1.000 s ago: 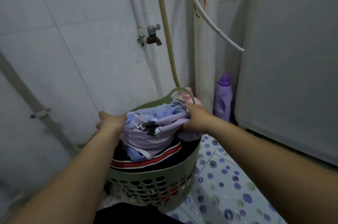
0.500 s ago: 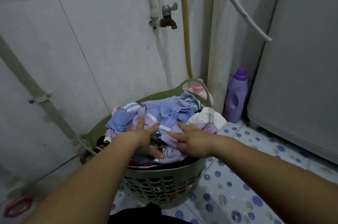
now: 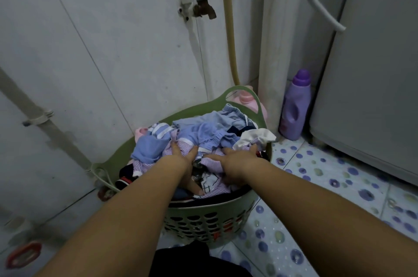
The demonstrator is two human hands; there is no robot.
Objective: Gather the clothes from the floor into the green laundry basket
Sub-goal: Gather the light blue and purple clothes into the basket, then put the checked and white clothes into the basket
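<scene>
The green laundry basket (image 3: 210, 224) stands on the floor against the tiled wall, heaped with clothes (image 3: 203, 134): light blue pieces, a purple-striped one, a white piece at the right rim, dark ones underneath. My left hand (image 3: 184, 163) lies flat on the striped cloth at the middle of the pile, fingers spread. My right hand (image 3: 236, 163) presses palm-down beside it, fingers apart, toward the white piece. Neither hand grips anything.
A purple detergent bottle (image 3: 295, 104) stands right of the basket, a pink bottle (image 3: 247, 98) behind its handle. A grey appliance (image 3: 373, 84) fills the right side. A tap (image 3: 203, 3) and pipes run down the wall. A red ring (image 3: 22, 254) lies at lower left.
A second ago both hands held a bundle of clothes above the basket. The bundle now lies spread in the basket and both hands rest flat on top of it.
</scene>
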